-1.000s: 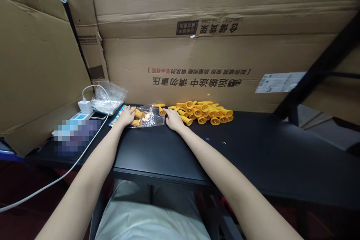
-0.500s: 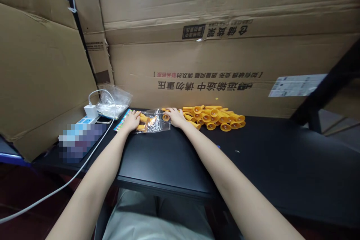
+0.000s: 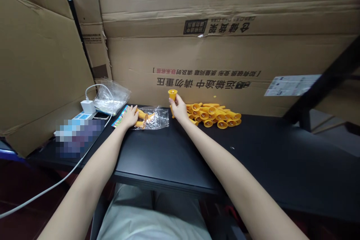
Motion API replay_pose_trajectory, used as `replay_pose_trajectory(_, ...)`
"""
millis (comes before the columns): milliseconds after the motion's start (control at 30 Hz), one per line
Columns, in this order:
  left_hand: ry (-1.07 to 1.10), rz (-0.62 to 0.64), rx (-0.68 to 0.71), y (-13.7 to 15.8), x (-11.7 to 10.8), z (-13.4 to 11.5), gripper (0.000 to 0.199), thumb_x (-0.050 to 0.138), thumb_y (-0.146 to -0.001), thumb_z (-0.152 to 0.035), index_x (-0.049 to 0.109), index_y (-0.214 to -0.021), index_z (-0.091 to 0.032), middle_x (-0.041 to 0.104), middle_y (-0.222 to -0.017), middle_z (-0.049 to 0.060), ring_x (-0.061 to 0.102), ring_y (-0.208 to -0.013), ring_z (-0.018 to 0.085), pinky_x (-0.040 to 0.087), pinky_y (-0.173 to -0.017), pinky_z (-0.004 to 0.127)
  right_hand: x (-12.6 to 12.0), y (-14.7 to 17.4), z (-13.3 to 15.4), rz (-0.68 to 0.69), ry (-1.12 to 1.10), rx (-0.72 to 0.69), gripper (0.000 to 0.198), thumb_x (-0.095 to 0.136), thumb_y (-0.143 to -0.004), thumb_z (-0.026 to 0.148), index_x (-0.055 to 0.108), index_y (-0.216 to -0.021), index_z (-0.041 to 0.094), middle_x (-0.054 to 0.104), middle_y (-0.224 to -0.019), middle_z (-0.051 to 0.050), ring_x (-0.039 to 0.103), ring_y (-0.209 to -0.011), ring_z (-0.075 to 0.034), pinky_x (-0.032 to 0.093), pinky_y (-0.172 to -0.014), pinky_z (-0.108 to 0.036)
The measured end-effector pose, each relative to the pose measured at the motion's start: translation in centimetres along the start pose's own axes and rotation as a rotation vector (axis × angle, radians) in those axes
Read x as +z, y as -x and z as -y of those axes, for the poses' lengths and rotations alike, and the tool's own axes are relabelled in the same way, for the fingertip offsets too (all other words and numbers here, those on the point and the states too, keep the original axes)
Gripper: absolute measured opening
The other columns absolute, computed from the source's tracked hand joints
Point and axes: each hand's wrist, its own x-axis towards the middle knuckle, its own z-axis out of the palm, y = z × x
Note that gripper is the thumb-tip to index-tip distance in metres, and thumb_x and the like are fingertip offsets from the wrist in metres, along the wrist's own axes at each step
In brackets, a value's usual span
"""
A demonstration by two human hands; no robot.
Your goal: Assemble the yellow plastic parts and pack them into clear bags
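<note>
My right hand [image 3: 179, 109] is closed around a yellow plastic horn [image 3: 172, 93], held up off the table with its flared mouth facing upward. To its right, several more yellow horns [image 3: 215, 114] lie in a pile, most with their mouths toward me. My left hand [image 3: 130, 116] lies over a clear plastic bag [image 3: 161, 118], fingers stretched out and resting on it. Inside the bag are a few yellow horns [image 3: 142, 119]. A colourful printed card [image 3: 117, 120] shows at the bag's left end, partly under my left hand.
A large cardboard sheet [image 3: 180, 52] stands behind the black table [image 3: 160, 153], and a cardboard box [image 3: 42, 75] rises at left. Clear bags [image 3: 111, 97], a phone [image 3: 100, 115], a power strip with a white charger [image 3: 87, 106] and its cable lie at the left side.
My right hand has lifted from the table near the bag's right end, raising a yellow horn upright. My left hand stays on the bag. The view has shifted slightly.
</note>
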Motion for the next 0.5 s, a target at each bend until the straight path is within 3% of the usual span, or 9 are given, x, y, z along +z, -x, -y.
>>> replay_pose_trajectory(67,0.014,-0.003,-0.012,0.0,0.1,-0.1,0.054,0.032,-0.091,-0.035,0.035,-0.142,-0.016,0.029,-0.151,0.014,0.019,-0.142,0.025,0.020,-0.113,0.047,-1.3,0.7,1.0,0.039,0.056,0.015,0.048,0.039,-0.092,0.036,0.044,-0.138,0.020,0.065,-0.114,-0.009,0.059,-0.104,-0.023,0.042,-0.094,-0.039)
replay_pose_trajectory(167,0.029,-0.009,-0.003,0.2,0.1,-0.4,0.053,0.033,-0.091,-0.034,0.036,-0.141,-0.014,0.029,-0.151,0.014,0.019,-0.142,0.025,0.019,-0.114,0.044,-3.4,2.1,2.2,0.250,0.217,0.056,0.043,0.049,-0.089,0.039,0.055,-0.129,0.028,0.067,-0.113,-0.007,0.059,-0.108,-0.027,0.040,-0.094,-0.044)
replay_pose_trajectory(267,0.031,-0.009,-0.020,0.5,0.0,-0.9,0.053,0.034,-0.091,-0.033,0.036,-0.141,-0.013,0.028,-0.151,0.015,0.019,-0.142,0.026,0.019,-0.114,0.044,-5.1,3.2,2.6,0.451,0.382,0.095,0.037,0.054,-0.086,0.033,0.061,-0.122,0.028,0.068,-0.112,-0.009,0.058,-0.109,-0.031,0.037,-0.093,-0.048)
replay_pose_trajectory(367,0.025,0.003,-0.043,0.8,-0.3,-1.5,0.054,0.034,-0.091,-0.033,0.035,-0.141,-0.011,0.027,-0.151,0.016,0.018,-0.142,0.027,0.019,-0.114,0.045,-5.9,3.9,2.8,0.618,0.483,0.081,0.023,0.056,-0.083,0.025,0.070,-0.102,0.026,0.070,-0.102,-0.008,0.060,-0.102,-0.030,0.037,-0.091,-0.047)
replay_pose_trajectory(500,0.016,0.021,-0.031,1.0,-0.5,-1.9,0.055,0.032,-0.092,-0.033,0.034,-0.141,-0.009,0.027,-0.151,0.017,0.018,-0.142,0.026,0.017,-0.115,0.043,-5.4,4.3,3.7,0.656,0.490,0.041,0.017,0.058,-0.081,0.021,0.072,-0.090,0.025,0.072,-0.090,-0.006,0.062,-0.094,-0.028,0.033,-0.092,-0.049)
